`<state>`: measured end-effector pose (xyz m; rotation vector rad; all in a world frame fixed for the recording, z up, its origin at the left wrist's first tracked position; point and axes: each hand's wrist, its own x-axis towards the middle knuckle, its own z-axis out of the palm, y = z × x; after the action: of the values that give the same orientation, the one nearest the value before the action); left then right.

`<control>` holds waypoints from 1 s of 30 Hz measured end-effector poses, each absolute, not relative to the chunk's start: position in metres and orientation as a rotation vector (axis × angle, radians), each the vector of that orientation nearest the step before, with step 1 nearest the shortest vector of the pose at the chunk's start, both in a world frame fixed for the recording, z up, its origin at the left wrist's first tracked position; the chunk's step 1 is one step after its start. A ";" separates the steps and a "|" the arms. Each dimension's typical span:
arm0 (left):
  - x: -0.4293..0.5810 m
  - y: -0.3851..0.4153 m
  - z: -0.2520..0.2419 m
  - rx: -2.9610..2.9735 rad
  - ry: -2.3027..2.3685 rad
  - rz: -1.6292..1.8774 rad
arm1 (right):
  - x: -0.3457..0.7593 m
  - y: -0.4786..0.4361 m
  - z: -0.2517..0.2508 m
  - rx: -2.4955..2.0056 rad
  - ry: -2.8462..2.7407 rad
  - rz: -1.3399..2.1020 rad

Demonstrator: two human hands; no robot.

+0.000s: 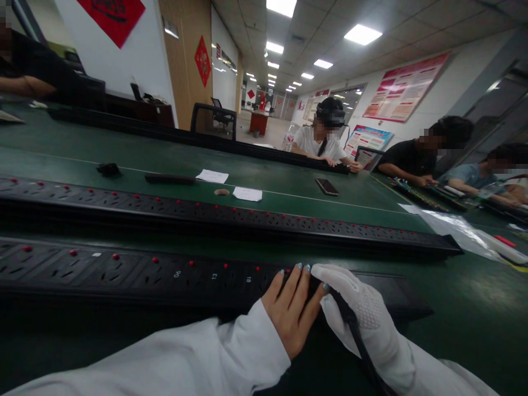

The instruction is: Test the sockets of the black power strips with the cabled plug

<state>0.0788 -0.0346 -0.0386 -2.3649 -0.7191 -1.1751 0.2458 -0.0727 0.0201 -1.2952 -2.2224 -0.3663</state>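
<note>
A long black power strip (136, 275) with slotted sockets, red dots and white numbers lies across the near side of the table. My bare left hand (292, 311) rests flat on its top near the right part, fingers stretched out. Just right of it, my gloved right hand (363, 311) is curled around a black cable (363, 344), which runs down toward the bottom edge. Whatever sits at the cable's upper end is mostly hidden by the glove and my left fingers. Both hands are close together over the strip.
A second power strip (206, 212) lies behind, parallel to the first. Beyond it are two white paper pieces (247, 194), a phone (327, 186) and a dark bar (170, 179). Clear plastic wrapping (457, 231) lies at right. Co-workers (319, 132) sit around the green table.
</note>
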 end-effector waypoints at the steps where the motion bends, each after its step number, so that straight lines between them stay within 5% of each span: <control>1: 0.078 -0.035 -0.038 -2.366 -0.724 -1.158 | 0.246 -0.073 0.019 -1.309 -2.207 -0.389; 30: 0.076 -0.035 -0.038 -2.381 -0.725 -1.164 | 0.247 -0.073 0.012 -1.241 -2.164 -0.562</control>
<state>0.0764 -0.0346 -0.0375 -2.3811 -0.7252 -1.1644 0.2474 -0.0730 0.0117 -1.2407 -2.1637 -0.5616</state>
